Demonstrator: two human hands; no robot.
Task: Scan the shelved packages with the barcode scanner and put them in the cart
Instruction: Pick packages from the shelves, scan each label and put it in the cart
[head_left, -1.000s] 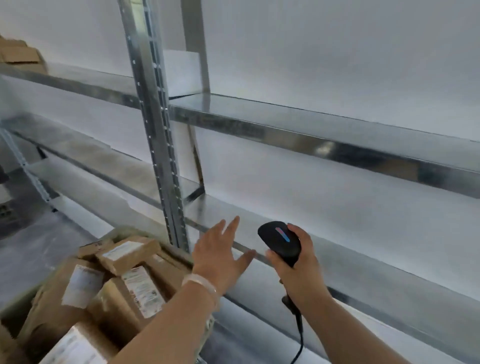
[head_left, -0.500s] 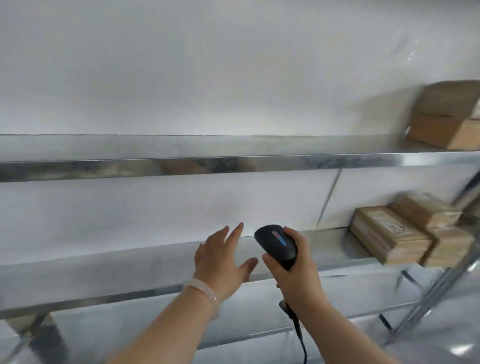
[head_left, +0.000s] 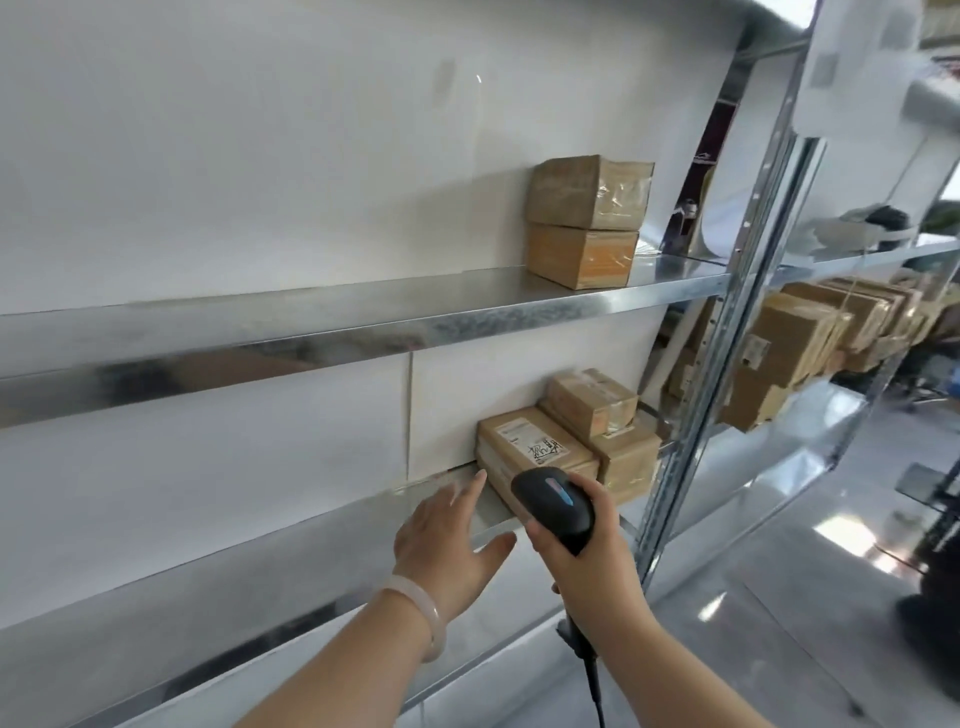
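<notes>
My right hand (head_left: 587, 558) grips a black barcode scanner (head_left: 553, 506) with a lit blue-red strip, its cable hanging down. The scanner's head is just in front of a flat brown package (head_left: 530, 447) with a white label on the lower shelf (head_left: 311, 540). My left hand (head_left: 449, 540) is open with fingers stretched out, its fingertips close to that package's left end. Behind the flat package stand two more brown boxes (head_left: 602, 415), one on the other. Two stacked boxes (head_left: 587, 221) sit on the upper shelf (head_left: 363, 322). The cart is out of view.
A perforated metal upright (head_left: 727, 312) stands right of the packages. Beyond it, another shelf bay holds several brown boxes (head_left: 810, 338). Shiny grey floor (head_left: 779, 597) shows at the lower right, with dark objects at the right edge.
The view has swung right, away from the cart of packages, along the bare shelves to the boxes. Both hands stayed in front, and the scanner and left hand now reach the flat package.
</notes>
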